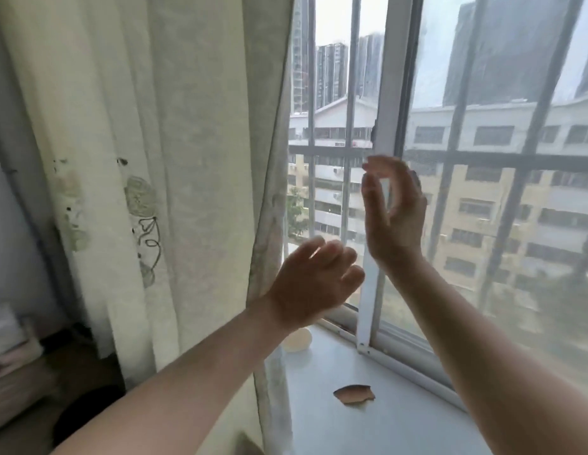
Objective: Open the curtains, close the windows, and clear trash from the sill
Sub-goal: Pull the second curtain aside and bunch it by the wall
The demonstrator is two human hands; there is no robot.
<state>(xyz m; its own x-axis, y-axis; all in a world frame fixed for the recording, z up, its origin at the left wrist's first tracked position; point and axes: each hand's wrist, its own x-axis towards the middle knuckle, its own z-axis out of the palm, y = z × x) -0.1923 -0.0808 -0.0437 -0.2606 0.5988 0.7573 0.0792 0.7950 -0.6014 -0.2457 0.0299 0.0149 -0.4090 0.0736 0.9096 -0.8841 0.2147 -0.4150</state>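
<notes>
Cream fabric, largest item: curtain (161, 159), hanging across the nine o'clock half of our view, its free edge falling to the sill.

Sliding window sash (389, 103), white frame upright at twelve o'clock, hazy glass to three o'clock; the gap toward the curtain shows bars and open air, so we judge the window not yet shut.

Sill (368, 431), pale, at six o'clock.

Right hand (393, 208), raised at the frame, fingers curled loosely, gripping nothing we can make out (blurred).

Left hand (314, 284), fingers spread, empty, beside the curtain edge.

Pale round object (297, 343), at the curtain's foot.

Brown scrap (353, 394), mid-sill trash.

Handling: we would grip the frame, not the glass, sliding it toward nine o'clock with curtain cloth held clear of the track.
</notes>
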